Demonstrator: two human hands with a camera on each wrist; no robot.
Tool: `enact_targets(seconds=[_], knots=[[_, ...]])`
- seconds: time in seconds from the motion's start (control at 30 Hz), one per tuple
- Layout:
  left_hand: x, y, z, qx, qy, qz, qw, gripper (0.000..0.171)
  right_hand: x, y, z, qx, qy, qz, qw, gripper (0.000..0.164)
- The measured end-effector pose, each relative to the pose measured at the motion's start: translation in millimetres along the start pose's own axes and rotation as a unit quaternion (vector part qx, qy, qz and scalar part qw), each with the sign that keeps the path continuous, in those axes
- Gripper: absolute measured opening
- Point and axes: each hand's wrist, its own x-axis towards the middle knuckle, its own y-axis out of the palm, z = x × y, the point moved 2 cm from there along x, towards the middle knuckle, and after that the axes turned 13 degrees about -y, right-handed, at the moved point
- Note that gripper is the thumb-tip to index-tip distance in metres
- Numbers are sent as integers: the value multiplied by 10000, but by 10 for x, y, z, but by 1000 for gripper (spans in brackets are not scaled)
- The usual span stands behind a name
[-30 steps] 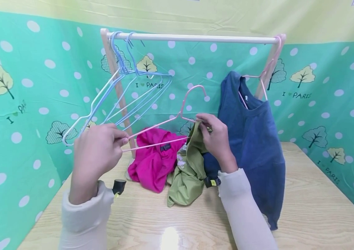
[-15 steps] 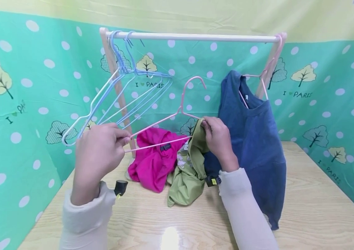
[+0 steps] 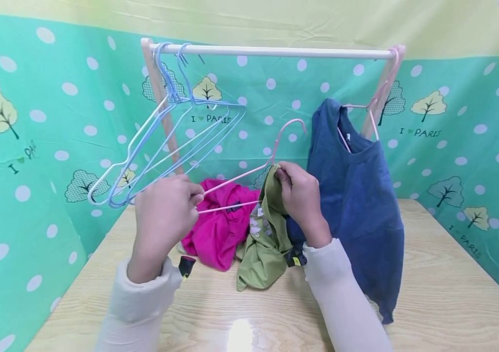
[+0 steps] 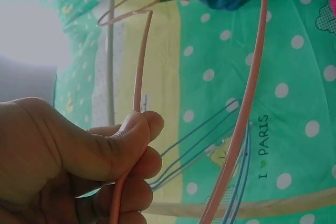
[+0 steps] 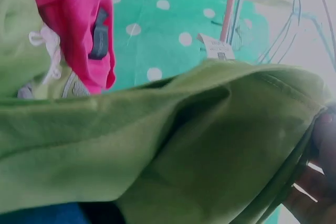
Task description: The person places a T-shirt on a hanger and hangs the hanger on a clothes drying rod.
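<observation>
My left hand (image 3: 166,215) pinches a pink wire hanger (image 3: 236,180) near its left end. In the left wrist view thumb and fingers grip the hanger's upper wire (image 4: 143,56). The hook tilts up to the right. My right hand (image 3: 302,195) pinches the top edge of an olive-green garment (image 3: 260,276), holding it up at the hanger's right side. The hanger's right end is hidden inside the garment. From the right wrist the green cloth (image 5: 173,150) spreads wide with a fold hanging open. Its lower part lies on the table.
A magenta garment (image 3: 214,244) lies behind and left of the green one. Several blue and white hangers hang at the left of the rack bar (image 3: 271,52). A dark blue garment (image 3: 355,210) hangs on another pink hanger at the right. A patterned curtain (image 3: 34,195) surrounds the wooden table (image 3: 214,318).
My left hand has moved right with the hanger, pushing it farther into the green garment. The hook rose slightly, then shifted right and lower. My right hand still holds the cloth, nearer the hook.
</observation>
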Motion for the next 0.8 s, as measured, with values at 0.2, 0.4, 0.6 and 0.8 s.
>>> enact_targets(seconds=[0.2,0.4,0.6,0.8], knots=[[5,31,-21,-52,51,47,10000,10,24,-18,78,-33,-122,-78,9999,16],[48,69,-10,-432,89,391,9983,11,13,-19,62,-68,-34,-178,9998,14],[44,95,-35,-741,141,219,9969,13,5,-4,52,-174,28,-314,9994,15],[-16,138,-213,-1224,1153,-1119,9794,9,-2,8,47,-257,105,-315,9991,16]])
